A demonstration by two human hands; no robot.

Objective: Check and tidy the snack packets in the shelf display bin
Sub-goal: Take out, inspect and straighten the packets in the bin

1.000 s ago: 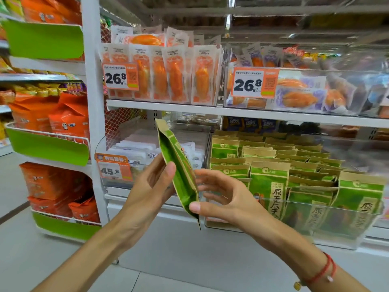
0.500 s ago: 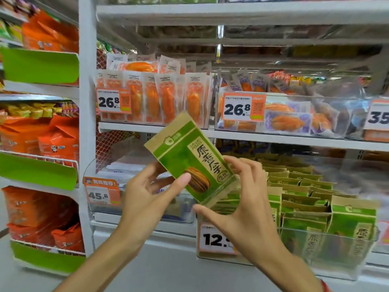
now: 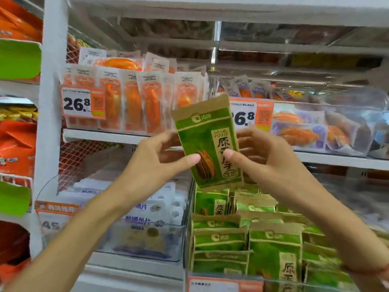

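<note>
Inspection step, as I read it: one green-and-kraft paper snack packet is held upright at frame centre, printed face toward the camera, above the clear plastic display bin at lower centre-right, where matching green packets stand in rows. I judge the check nearly done; the next move calls for lowering the packet face-forward into a gap in the rows without toppling its neighbours. My left hand pinches the packet's left edge, thumb on the front at mid-height, fingers curled behind. My right hand pinches the right edge likewise, thumb tip on the printed characters. Both hands are clamped on the packet, neither spread wide. Orange vacuum-sealed packets fill the shelf above, at upper centre-left.
</note>
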